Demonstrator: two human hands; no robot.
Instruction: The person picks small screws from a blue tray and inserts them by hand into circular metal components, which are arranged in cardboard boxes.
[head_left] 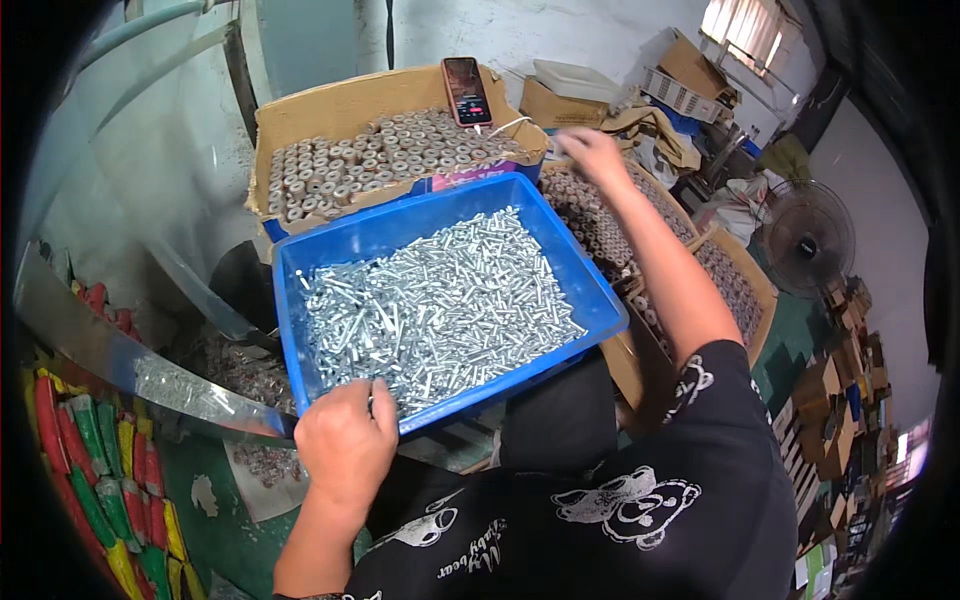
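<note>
A blue plastic tub (590, 325) holds a heap of small shiny metal pins (450, 300). My left hand (345, 440) is over the tub's near left corner, its fingers curled and thumb pressed in. What sits between the fingertips is too small to make out. My right hand (592, 155) is raised past the tub's far right corner, close to the cardboard box of small round parts. Motion smears its fingers, so their grip does not show. Behind the tub, a cut-down cardboard box (310, 115) holds rows of ring-topped cylinders (365, 165).
A phone (466, 92) with a white cable leans on the back box. More cardboard boxes of cylinders (735, 285) stand to the right, beyond them a fan (808, 237). A curved metal rim (150, 370) runs along the left, above red, green and yellow bundles (110, 470).
</note>
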